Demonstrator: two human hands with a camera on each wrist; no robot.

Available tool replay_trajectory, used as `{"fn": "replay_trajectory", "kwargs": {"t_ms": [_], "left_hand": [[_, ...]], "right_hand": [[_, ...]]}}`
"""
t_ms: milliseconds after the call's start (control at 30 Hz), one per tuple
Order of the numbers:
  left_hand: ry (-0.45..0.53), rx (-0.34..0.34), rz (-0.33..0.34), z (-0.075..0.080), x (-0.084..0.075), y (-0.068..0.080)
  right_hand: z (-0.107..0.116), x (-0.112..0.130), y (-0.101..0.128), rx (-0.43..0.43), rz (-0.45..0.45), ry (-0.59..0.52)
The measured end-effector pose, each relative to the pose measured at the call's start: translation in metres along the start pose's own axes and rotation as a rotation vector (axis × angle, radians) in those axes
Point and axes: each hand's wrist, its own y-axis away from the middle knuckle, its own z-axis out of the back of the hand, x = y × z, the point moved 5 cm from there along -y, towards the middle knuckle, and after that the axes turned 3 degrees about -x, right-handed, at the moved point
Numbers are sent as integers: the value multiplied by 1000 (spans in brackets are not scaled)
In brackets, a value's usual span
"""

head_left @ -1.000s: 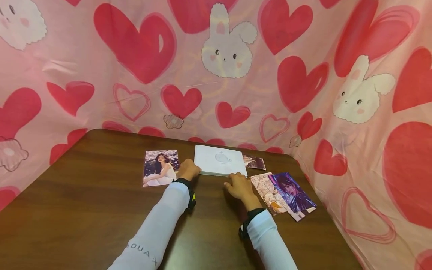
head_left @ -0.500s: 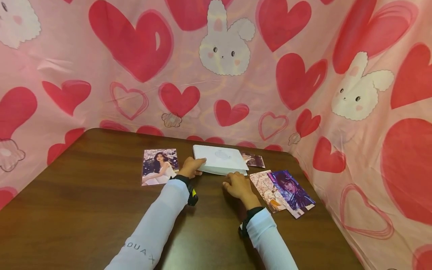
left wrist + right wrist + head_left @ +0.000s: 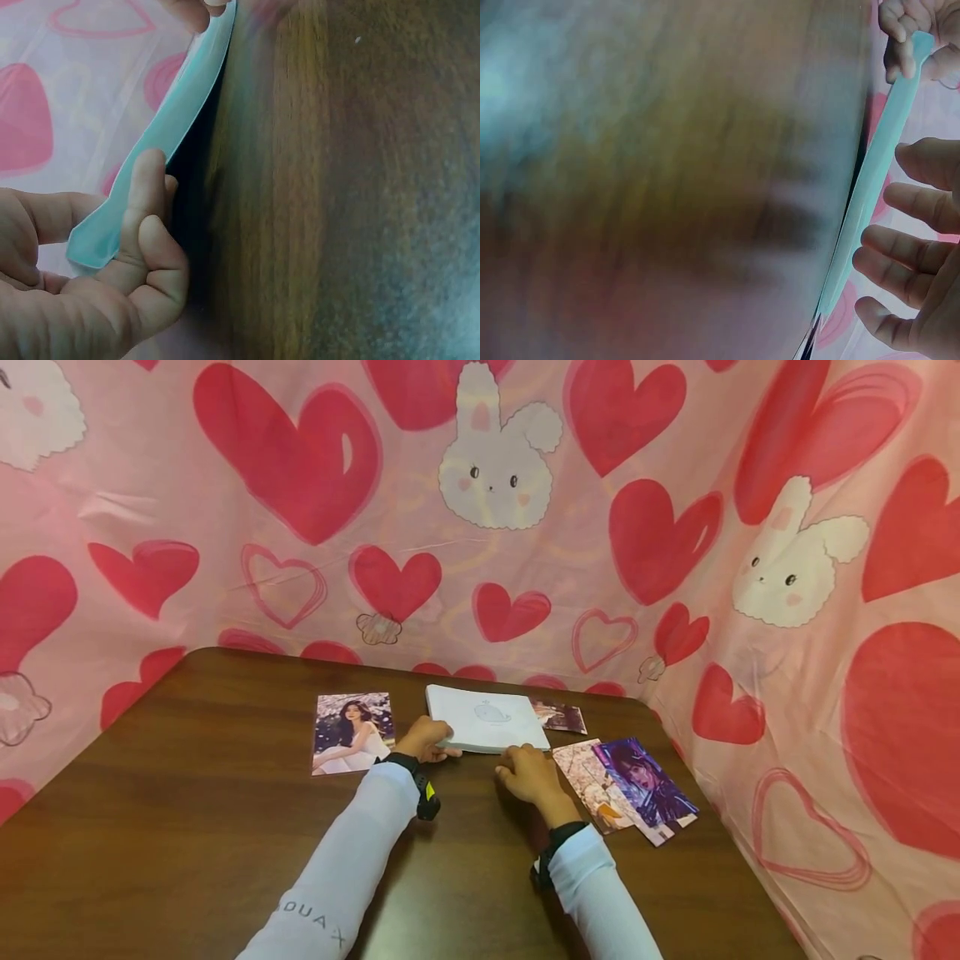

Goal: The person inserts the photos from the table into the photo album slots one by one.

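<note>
The white album [image 3: 487,719] lies flat on the brown table [image 3: 187,827], between the portrait photo [image 3: 352,732] on its left and the overlapping photos [image 3: 630,789] on its right; it looks light, stiff and thin, with smooth covers likely to slip, so its near corners seem the best hold. The left hand [image 3: 424,739] pinches the album's near left corner, while the right hand [image 3: 528,773] rests at its near right edge. Only the left wrist view shows fingers [image 3: 142,202] curled on the edge, and the blurred right wrist view suggests the right fingers [image 3: 915,202] are spread apart, probably just touching it.
</note>
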Motion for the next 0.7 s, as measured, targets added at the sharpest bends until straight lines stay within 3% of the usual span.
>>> {"fn": "replay_trajectory", "kwargs": {"t_ms": [367, 700], "left_hand": [[72, 35, -53, 9, -3, 0], [95, 21, -91, 27, -9, 15]], "right_hand": [[4, 9, 6, -59, 26, -68], [21, 17, 29, -118, 118, -145]]}}
